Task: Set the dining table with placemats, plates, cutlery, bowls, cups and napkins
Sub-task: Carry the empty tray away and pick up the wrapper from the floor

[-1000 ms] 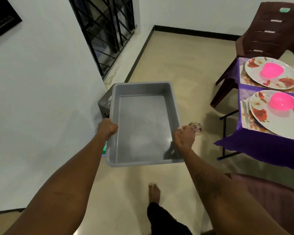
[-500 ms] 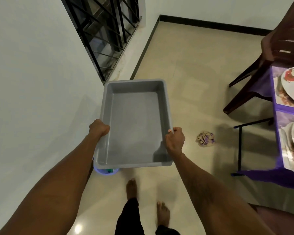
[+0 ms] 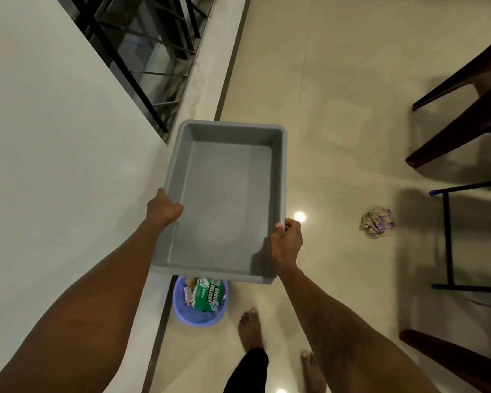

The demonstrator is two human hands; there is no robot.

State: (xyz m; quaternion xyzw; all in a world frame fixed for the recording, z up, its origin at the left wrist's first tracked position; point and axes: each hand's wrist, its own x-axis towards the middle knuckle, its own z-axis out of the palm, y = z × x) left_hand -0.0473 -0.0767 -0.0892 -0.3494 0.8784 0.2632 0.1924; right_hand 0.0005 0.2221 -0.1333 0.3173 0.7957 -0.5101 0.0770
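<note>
I hold an empty grey plastic tray level in front of me, above the floor near the white wall. My left hand grips its left rim. My right hand grips the right rim near the front corner, thumb over the edge. Nothing lies inside the tray. The dining table with its plates and bowls is out of view.
A blue basket with a green packet stands on the floor under the tray's near edge. A crumpled paper ball lies on the tiles to the right. Brown chair legs and a black table frame stand at right. My bare feet show below.
My view has turned left and down, so the table and plates have left the frame. The tray, still held by both hands, has shifted over the blue basket.
</note>
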